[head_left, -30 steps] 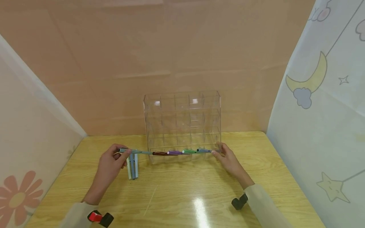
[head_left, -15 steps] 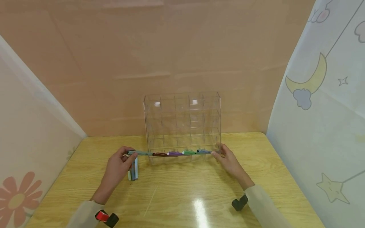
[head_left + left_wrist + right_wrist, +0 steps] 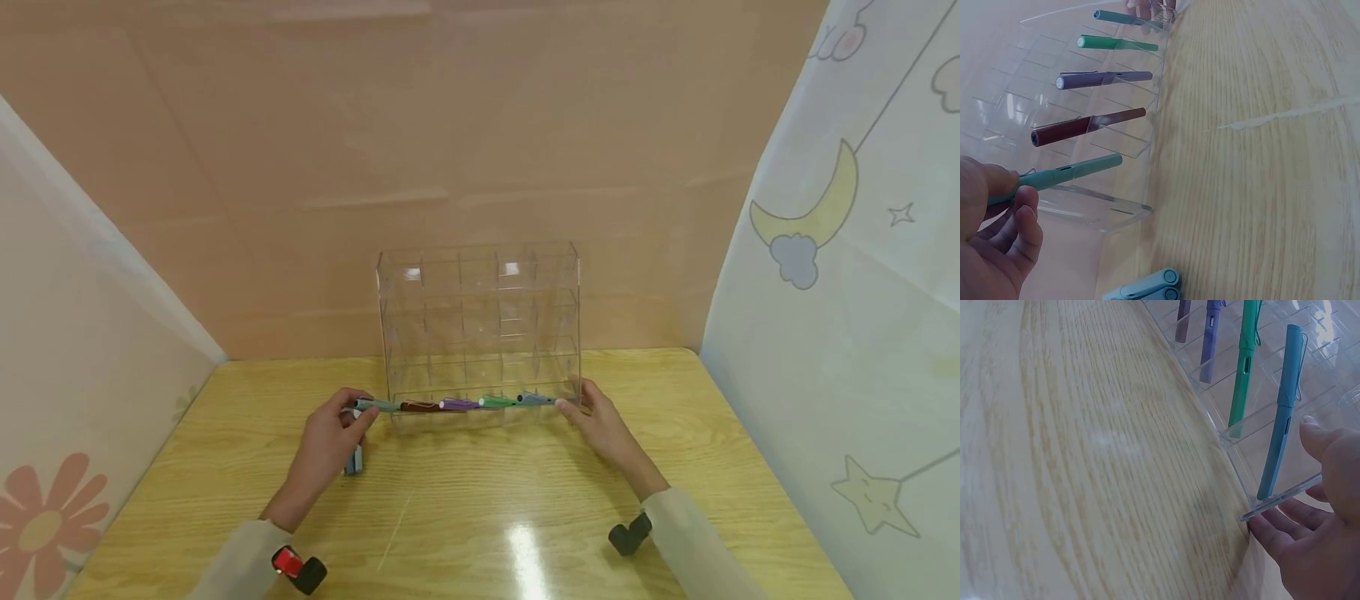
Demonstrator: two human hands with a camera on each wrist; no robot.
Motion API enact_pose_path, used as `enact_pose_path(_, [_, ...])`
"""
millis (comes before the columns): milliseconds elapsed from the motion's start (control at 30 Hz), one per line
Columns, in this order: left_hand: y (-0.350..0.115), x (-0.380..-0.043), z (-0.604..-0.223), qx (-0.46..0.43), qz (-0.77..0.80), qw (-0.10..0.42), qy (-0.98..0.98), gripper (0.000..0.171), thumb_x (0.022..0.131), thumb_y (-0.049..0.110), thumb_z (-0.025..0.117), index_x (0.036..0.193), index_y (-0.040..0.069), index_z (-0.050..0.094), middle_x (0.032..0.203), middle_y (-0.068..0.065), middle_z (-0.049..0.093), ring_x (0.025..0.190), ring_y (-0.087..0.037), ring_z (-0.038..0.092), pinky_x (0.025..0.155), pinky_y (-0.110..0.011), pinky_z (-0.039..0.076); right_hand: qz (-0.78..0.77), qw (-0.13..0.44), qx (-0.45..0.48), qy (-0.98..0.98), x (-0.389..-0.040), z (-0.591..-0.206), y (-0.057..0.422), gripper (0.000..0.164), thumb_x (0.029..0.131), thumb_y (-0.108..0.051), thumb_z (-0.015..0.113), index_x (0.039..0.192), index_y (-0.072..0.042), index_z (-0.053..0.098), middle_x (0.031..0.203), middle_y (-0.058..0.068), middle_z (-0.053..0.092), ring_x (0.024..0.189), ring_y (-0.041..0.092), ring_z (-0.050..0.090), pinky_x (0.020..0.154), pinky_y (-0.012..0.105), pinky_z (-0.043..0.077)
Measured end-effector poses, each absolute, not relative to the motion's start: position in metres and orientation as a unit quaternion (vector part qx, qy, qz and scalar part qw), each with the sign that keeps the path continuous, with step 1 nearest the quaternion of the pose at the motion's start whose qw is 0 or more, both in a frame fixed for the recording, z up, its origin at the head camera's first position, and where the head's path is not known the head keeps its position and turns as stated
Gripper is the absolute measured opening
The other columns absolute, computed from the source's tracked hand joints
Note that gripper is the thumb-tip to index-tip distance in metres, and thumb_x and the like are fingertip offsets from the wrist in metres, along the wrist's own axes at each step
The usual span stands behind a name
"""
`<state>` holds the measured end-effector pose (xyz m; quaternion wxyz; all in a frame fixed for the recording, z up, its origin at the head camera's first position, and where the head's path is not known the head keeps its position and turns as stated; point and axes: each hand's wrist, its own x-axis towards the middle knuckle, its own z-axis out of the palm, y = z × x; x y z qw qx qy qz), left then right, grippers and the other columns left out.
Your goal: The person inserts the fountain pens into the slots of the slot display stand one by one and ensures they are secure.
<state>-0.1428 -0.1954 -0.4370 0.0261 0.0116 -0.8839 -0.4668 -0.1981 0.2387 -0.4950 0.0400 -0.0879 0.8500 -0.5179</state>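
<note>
A teal capped pen [image 3: 1079,172] is pinched by the cap between the thumb and fingers of my left hand [image 3: 326,437]. Its tail end points into the leftmost bottom compartment of the clear pen rack [image 3: 578,325]. Four neighbouring slots are seen with pens: a dark red pen [image 3: 1063,131], a purple pen [image 3: 1104,79], a green pen [image 3: 1245,369] and a blue pen [image 3: 1283,394] lean there, caps outward. My right hand [image 3: 606,429] grips the rack's lower right side, thumb in front and fingers behind the side panel.
Beside the rack, partly hidden under my left hand, several light-coloured pens [image 3: 354,461] lie on the wooden table [image 3: 465,508]. The rack's upper tiers hold no pens. A plain backdrop [image 3: 480,125] rises behind it, with printed cloth [image 3: 825,333] at the sides.
My left hand has moved right, carrying the teal pen toward the rack's leftmost bottom slot and covering more of the pens on the table. My right hand keeps its place on the rack.
</note>
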Motion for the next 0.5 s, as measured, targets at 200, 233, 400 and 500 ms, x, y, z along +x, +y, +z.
enact_pose_path(200, [-0.191, -0.1439, -0.4423, 0.001, -0.464, 0.025, -0.885, 0.023, 0.107, 0.022, 0.067, 0.126, 0.009, 0.065, 0.079, -0.02, 0.07, 0.064, -0.032, 0.064, 0.049, -0.025, 0.037, -0.514, 0.04, -0.09, 0.852, -0.1988, -0.4975, 0.239, 0.076, 0.11, -0.043, 0.059, 0.165, 0.0, 0.029, 0.169, 0.025, 0.037, 0.154, 0.05, 0.04, 0.122, 0.064, 0.04])
enact_pose_path(233, [-0.1905, -0.1444, -0.4432, -0.001, -0.463, 0.026, -0.886, 0.023, 0.107, 0.022, 0.068, 0.125, 0.009, 0.066, 0.079, -0.02, 0.07, 0.066, -0.035, 0.066, 0.049, -0.025, 0.038, -0.514, 0.039, -0.091, 0.852, -0.1991, -0.4976, 0.2393, 0.076, 0.11, -0.043, 0.058, 0.165, 0.001, 0.029, 0.169, 0.026, 0.037, 0.154, 0.05, 0.04, 0.122, 0.064, 0.04])
enact_pose_path(400, [-0.187, -0.1465, -0.4447, 0.001, -0.457, 0.018, -0.889, 0.024, 0.107, 0.023, 0.068, 0.126, 0.01, 0.066, 0.077, -0.02, 0.07, 0.065, -0.036, 0.065, 0.048, -0.026, 0.036, -0.521, 0.038, -0.09, 0.848, -0.199, -0.4952, 0.2389, 0.074, 0.111, -0.04, 0.059, 0.164, 0.002, 0.029, 0.169, 0.026, 0.037, 0.154, 0.05, 0.04, 0.122, 0.064, 0.04])
enact_pose_path(500, [-0.1856, -0.147, -0.4458, 0.002, -0.457, 0.012, -0.89, 0.024, 0.107, 0.024, 0.067, 0.127, 0.011, 0.066, 0.076, -0.022, 0.069, 0.063, -0.036, 0.063, 0.047, -0.026, 0.034, -0.522, 0.039, -0.089, 0.847, -0.1986, -0.4947, 0.2383, 0.074, 0.111, -0.04, 0.059, 0.165, 0.001, 0.029, 0.169, 0.026, 0.037, 0.155, 0.05, 0.04, 0.122, 0.064, 0.04])
